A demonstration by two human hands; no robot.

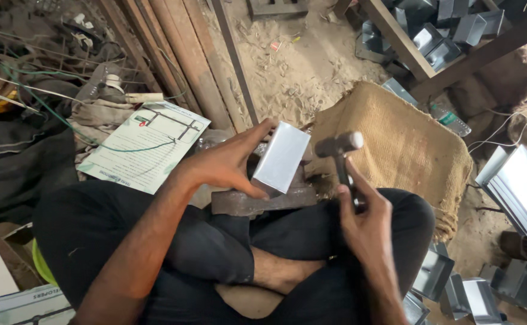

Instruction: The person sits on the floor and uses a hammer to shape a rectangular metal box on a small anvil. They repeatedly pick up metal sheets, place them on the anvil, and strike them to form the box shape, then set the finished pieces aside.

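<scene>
Left hand [230, 165] grips metal box [280, 157]; right hand [366, 222] holds hammer [339, 146]

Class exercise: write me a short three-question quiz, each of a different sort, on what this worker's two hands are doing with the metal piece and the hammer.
1. True or false: the left hand steadies the shiny folded sheet-metal box on the dark iron block.
2. Which hand grips the steel-headed hammer? A left, B right, C neither.
3. Fill in: the tan ______ sack lies behind the hammer.

Key: 1 true; 2 B, the right hand; 3 burlap.
</scene>
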